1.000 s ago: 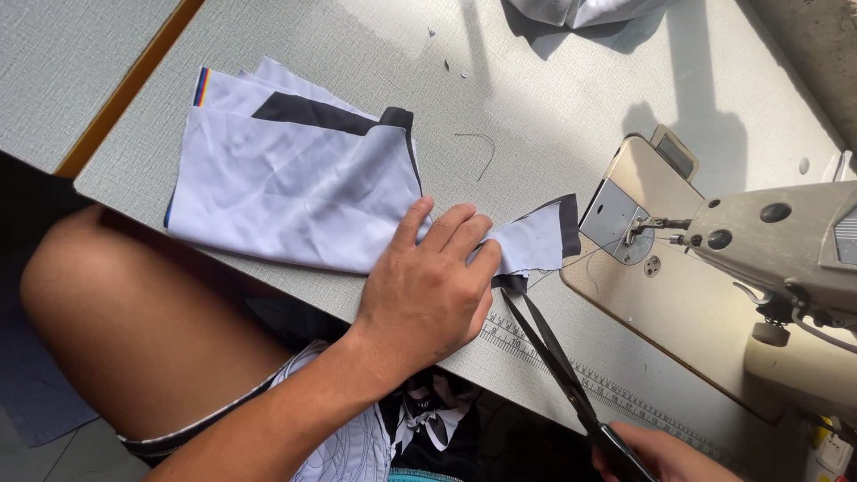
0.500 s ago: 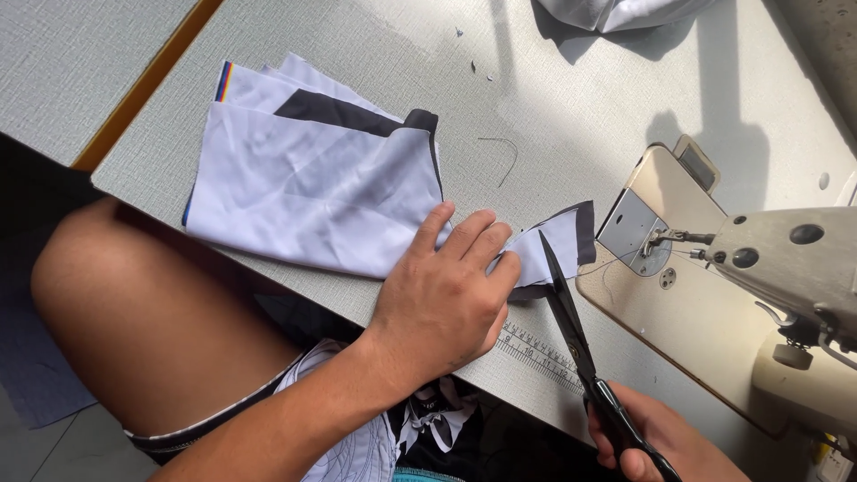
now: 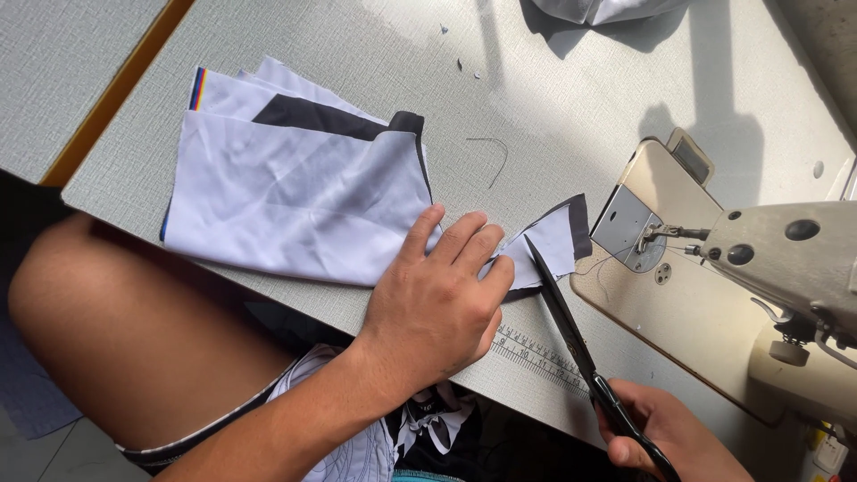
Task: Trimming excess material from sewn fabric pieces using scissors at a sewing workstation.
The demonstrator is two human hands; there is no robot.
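Left hand [image 3: 437, 299]: flat, fingers spread, pinning the white fabric piece [image 3: 295, 201] to the bench [image 3: 571, 98].
Right hand [image 3: 665, 433]: clamped on black scissors [image 3: 571, 335] — blades at the fabric's edge.

A grey desk [image 3: 625, 80] carries a cream sewing machine [image 3: 786, 259] at the right, a loose curved thread [image 3: 493, 153], and a printed ruler strip [image 3: 536, 354] along its near edge.

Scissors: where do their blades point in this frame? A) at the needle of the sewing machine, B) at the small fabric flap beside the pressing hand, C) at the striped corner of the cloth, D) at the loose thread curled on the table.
B: the right hand holds the scissors with the tips on the fabric flap, next to the left hand pressing the cloth.
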